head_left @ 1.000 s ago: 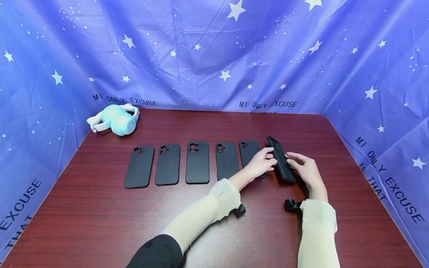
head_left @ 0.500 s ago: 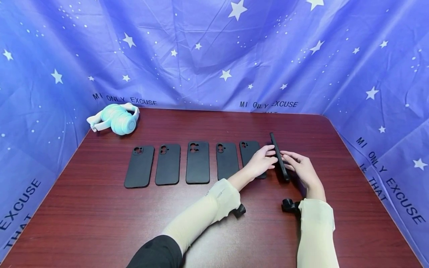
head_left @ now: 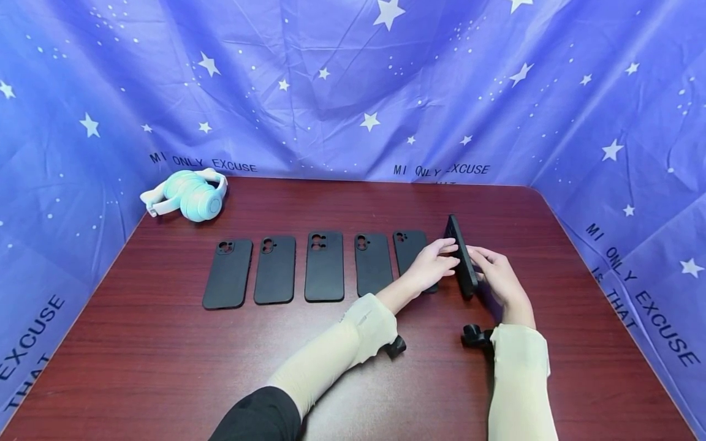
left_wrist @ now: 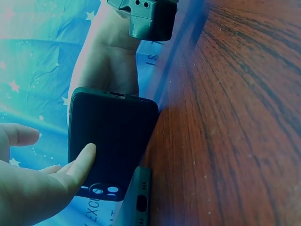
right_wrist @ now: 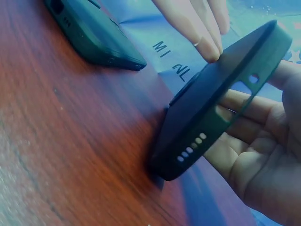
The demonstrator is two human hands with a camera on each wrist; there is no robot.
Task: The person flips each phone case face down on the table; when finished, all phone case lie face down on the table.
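A black phone case (head_left: 462,262) stands on its long edge on the dark red table (head_left: 165,367), at the right end of a row of several flat black cases (head_left: 324,266). My left hand (head_left: 436,263) presses straight fingers against the standing case's (left_wrist: 113,136) back, near the camera cut-out. My right hand (head_left: 496,275) props the case (right_wrist: 216,108) from the other side, its fingers lying fairly straight against the hollow inner face. The left forearm crosses over the nearest flat case (head_left: 409,246).
Mint-green headphones (head_left: 190,195) lie at the table's far left corner. A blue star-printed cloth (head_left: 353,92) walls the table at the back and both sides. Black camera mounts sit under the left wrist (head_left: 394,347) and the right wrist (head_left: 474,335).
The case between my hands has tipped up from a slant to standing on its long edge and shifted slightly left. Both hands stayed against it.
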